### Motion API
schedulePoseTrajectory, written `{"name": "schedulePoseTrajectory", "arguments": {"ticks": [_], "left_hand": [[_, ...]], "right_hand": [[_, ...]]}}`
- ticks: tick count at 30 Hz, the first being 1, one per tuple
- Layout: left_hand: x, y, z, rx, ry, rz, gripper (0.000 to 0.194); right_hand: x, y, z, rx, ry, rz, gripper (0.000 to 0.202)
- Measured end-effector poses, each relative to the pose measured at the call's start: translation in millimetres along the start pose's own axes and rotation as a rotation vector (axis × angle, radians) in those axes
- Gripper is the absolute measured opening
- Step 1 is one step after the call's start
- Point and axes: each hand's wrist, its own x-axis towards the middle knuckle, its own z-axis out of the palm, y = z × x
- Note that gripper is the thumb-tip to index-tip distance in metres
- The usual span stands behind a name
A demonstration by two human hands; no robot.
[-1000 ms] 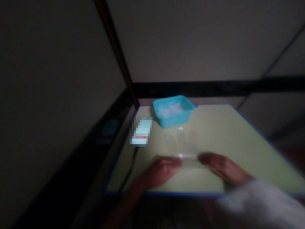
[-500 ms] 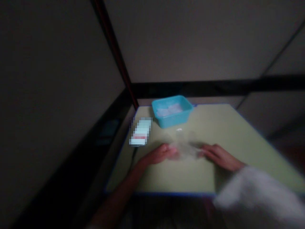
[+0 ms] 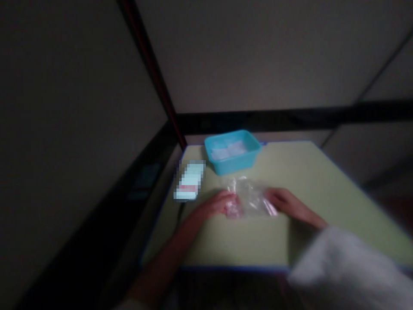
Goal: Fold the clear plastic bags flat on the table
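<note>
Now my left hand (image 3: 217,205) and right hand (image 3: 283,200) pinch the clear plastic bag (image 3: 249,198) between them, fingers closed on opposite edges, flattening it on the desk (image 3: 322,189).

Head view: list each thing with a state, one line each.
Plastic bag: clear, crumpled, lying on the table, held at both ends.
Tub: open, pale contents inside.
Left hand: gripping the bag's left end.
Right hand: gripping its right end.
Table: bears everything.

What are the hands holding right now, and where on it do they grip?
A clear plastic bag on the table: left hand at its left edge, right hand at its right edge. Blur hides the exact finger grip.
</note>
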Motion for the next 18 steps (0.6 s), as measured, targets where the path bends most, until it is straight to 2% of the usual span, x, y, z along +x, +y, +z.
{"name": "schedulePoseTrajectory", "arguments": {"ticks": [8, 11, 14, 18], "left_hand": [[-1, 8, 6.1, -0.007, 0.04, 0.058, 0.039], [-3, 11, 5.7, 0.015, 0.073, 0.105, 0.04], [-3, 11, 3.8, 0.062, 0.125, 0.15, 0.044], [-2, 8, 3.4, 0.15, 0.224, 0.21, 0.05]], "right_hand": [[1, -4, 1, 0.119, 0.071, 0.064, 0.037], [0, 1, -2, 0.209, 0.082, 0.105, 0.047], [-1, 8, -3, 0.262, 0.109, 0.097, 0.054], [-2, 11, -2, 0.263, 0.136, 0.077, 0.051]]}}
